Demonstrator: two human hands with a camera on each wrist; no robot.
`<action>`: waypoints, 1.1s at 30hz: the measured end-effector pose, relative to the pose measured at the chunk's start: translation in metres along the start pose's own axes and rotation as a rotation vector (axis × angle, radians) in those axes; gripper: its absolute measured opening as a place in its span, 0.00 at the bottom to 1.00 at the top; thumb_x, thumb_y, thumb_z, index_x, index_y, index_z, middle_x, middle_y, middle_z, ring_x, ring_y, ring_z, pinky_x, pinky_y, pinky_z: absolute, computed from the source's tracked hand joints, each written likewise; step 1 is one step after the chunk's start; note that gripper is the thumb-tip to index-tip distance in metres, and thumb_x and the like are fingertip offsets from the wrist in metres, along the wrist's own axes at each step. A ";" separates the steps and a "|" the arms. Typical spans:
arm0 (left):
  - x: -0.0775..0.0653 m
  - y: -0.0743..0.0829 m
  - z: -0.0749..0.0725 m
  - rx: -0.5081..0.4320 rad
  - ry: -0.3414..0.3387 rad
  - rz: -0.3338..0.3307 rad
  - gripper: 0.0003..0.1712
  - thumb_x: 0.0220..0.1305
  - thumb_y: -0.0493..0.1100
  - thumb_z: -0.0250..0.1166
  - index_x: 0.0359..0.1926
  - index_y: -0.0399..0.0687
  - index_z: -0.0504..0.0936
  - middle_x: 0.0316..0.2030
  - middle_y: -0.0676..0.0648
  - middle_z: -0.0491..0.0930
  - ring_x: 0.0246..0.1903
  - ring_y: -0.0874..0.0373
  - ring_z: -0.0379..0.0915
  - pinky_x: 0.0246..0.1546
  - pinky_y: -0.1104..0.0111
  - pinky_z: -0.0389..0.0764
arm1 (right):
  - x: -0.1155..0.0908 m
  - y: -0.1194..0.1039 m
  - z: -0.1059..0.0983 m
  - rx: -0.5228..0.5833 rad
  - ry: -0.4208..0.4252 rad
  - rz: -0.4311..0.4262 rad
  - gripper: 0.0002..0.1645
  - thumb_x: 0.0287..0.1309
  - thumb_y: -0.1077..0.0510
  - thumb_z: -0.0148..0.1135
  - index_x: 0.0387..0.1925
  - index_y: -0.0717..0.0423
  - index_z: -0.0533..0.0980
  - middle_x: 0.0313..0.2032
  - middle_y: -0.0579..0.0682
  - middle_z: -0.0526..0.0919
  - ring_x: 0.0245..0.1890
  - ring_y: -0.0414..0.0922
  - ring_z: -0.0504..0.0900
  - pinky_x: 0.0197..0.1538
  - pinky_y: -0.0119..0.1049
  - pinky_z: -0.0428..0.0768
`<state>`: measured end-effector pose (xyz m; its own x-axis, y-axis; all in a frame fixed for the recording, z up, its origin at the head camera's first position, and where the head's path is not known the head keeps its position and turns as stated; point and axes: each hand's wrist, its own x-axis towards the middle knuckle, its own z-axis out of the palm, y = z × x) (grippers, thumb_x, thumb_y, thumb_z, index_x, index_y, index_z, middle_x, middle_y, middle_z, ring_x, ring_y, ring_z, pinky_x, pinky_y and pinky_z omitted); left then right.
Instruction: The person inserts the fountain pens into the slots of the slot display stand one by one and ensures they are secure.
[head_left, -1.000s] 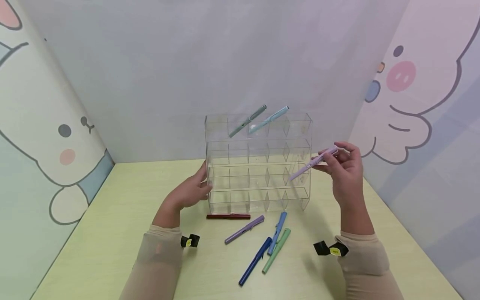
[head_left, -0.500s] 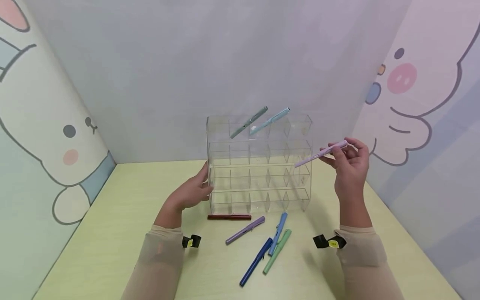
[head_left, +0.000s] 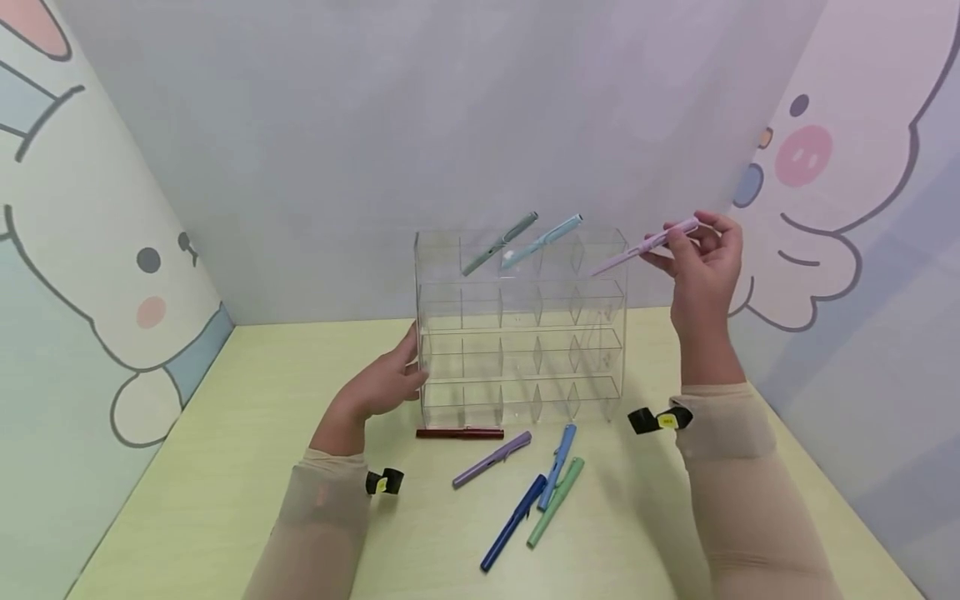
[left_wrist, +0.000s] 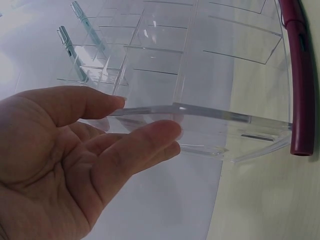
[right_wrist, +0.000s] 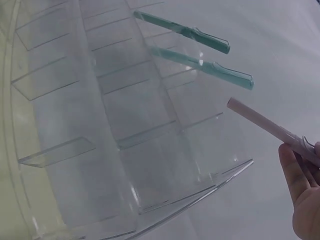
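Pens dot the yellowish table (cartoon walls beside).

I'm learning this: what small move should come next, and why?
Perhaps lower the pale lilac pen into the top row of the clear rack: the right hand holds it slanting toward that row, where two pens already lean.

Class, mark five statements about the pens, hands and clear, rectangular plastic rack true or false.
1. The right hand holds a slim pale lilac pen. True.
2. The left hand holds a pen. False: it grips the clear, rectangular plastic rack.
3. A slim grey-green pen leans in the rack's top row. True.
4. The slim dark red pen stands upright. False: it lies on the pale yellow table.
5. The slim purple pen lies nearer the rack than the dark blue pen. True.
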<state>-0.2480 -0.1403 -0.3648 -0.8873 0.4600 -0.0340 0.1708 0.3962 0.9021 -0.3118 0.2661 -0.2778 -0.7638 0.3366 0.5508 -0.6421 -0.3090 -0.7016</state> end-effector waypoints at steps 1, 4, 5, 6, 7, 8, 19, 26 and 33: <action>0.000 0.000 0.000 0.003 0.001 0.001 0.46 0.76 0.36 0.45 0.75 0.76 0.26 0.78 0.49 0.37 0.72 0.43 0.55 0.56 0.44 0.76 | 0.004 -0.002 0.002 0.006 0.004 0.002 0.29 0.58 0.66 0.67 0.58 0.58 0.65 0.44 0.59 0.77 0.41 0.55 0.85 0.44 0.48 0.85; -0.001 0.000 0.001 0.009 0.004 -0.004 0.46 0.76 0.37 0.45 0.76 0.75 0.26 0.78 0.49 0.38 0.71 0.43 0.56 0.56 0.45 0.76 | 0.015 -0.006 0.008 0.020 0.007 -0.003 0.29 0.57 0.66 0.67 0.58 0.57 0.65 0.44 0.59 0.76 0.42 0.56 0.85 0.44 0.48 0.85; -0.001 0.001 0.001 0.011 0.004 -0.004 0.46 0.76 0.37 0.45 0.76 0.75 0.26 0.78 0.48 0.38 0.71 0.43 0.57 0.56 0.45 0.77 | 0.019 -0.008 0.010 0.025 0.006 -0.005 0.29 0.57 0.66 0.67 0.58 0.58 0.65 0.44 0.59 0.76 0.42 0.56 0.85 0.45 0.49 0.85; -0.001 0.001 0.001 0.011 0.005 -0.006 0.46 0.76 0.37 0.45 0.76 0.75 0.26 0.78 0.49 0.39 0.71 0.43 0.57 0.56 0.45 0.77 | 0.022 -0.008 0.012 0.026 0.004 -0.006 0.29 0.57 0.66 0.67 0.58 0.58 0.65 0.44 0.59 0.76 0.42 0.56 0.85 0.45 0.49 0.85; -0.001 0.001 0.001 0.011 0.004 -0.006 0.46 0.76 0.37 0.45 0.76 0.75 0.26 0.78 0.49 0.39 0.71 0.43 0.57 0.56 0.45 0.77 | 0.025 -0.009 0.014 0.027 0.002 -0.007 0.30 0.57 0.66 0.67 0.58 0.58 0.64 0.44 0.59 0.76 0.43 0.56 0.85 0.45 0.48 0.85; -0.001 0.001 0.001 0.010 0.004 -0.009 0.46 0.76 0.37 0.46 0.75 0.76 0.26 0.78 0.49 0.39 0.71 0.43 0.57 0.56 0.45 0.77 | 0.028 -0.010 0.016 0.029 0.001 -0.008 0.29 0.58 0.66 0.67 0.58 0.58 0.64 0.44 0.59 0.76 0.43 0.56 0.85 0.45 0.48 0.85; 0.015 -0.027 -0.002 0.014 0.010 0.008 0.47 0.76 0.38 0.47 0.73 0.83 0.27 0.78 0.50 0.40 0.70 0.45 0.59 0.53 0.45 0.79 | 0.037 0.000 0.030 -0.035 -0.028 -0.014 0.25 0.59 0.67 0.65 0.55 0.56 0.66 0.43 0.57 0.76 0.42 0.53 0.84 0.44 0.46 0.85; 0.017 -0.028 -0.002 0.022 0.008 0.025 0.47 0.76 0.40 0.48 0.73 0.84 0.27 0.78 0.48 0.40 0.70 0.45 0.60 0.52 0.47 0.80 | 0.038 0.004 0.029 -0.055 -0.043 -0.050 0.23 0.60 0.67 0.64 0.54 0.57 0.66 0.42 0.58 0.76 0.40 0.52 0.84 0.45 0.45 0.85; 0.016 -0.028 -0.002 0.039 0.007 0.009 0.47 0.76 0.39 0.47 0.75 0.76 0.25 0.78 0.47 0.39 0.71 0.44 0.58 0.52 0.49 0.80 | 0.036 0.014 0.028 -0.124 -0.074 -0.043 0.19 0.60 0.69 0.62 0.51 0.58 0.68 0.42 0.57 0.77 0.38 0.49 0.82 0.43 0.43 0.85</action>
<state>-0.2679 -0.1458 -0.3891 -0.8886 0.4581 -0.0232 0.1948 0.4227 0.8851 -0.3501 0.2485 -0.2553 -0.7414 0.2792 0.6103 -0.6649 -0.1823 -0.7244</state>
